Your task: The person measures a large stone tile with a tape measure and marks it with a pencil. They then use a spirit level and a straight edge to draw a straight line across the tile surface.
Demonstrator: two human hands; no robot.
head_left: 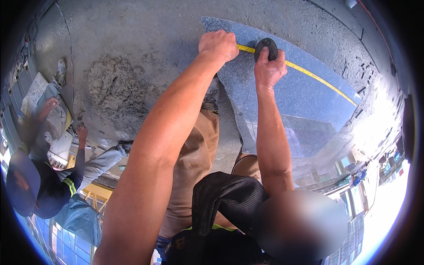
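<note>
A large blue-grey stone slab (300,106) with a speckled surface lies on the ground in front of me. Across its far part stretches a yellow measuring tape (316,78), running to the slab's right corner. My left hand (218,46) is closed at the slab's upper left, and the tape comes out from beneath its fingers; whether a case is inside cannot be seen. My right hand (270,70) grips a black rounded object (266,48) over the tape; its exact kind is unclear.
Wet grey mortar (117,86) is heaped left of the slab. At far left a co-worker in a cap (24,183) crouches beside a printed bag (59,119), both hands low. Small dark scraps (363,75) lie past the slab's right edge. A yellow metal frame (98,193) stands behind the co-worker.
</note>
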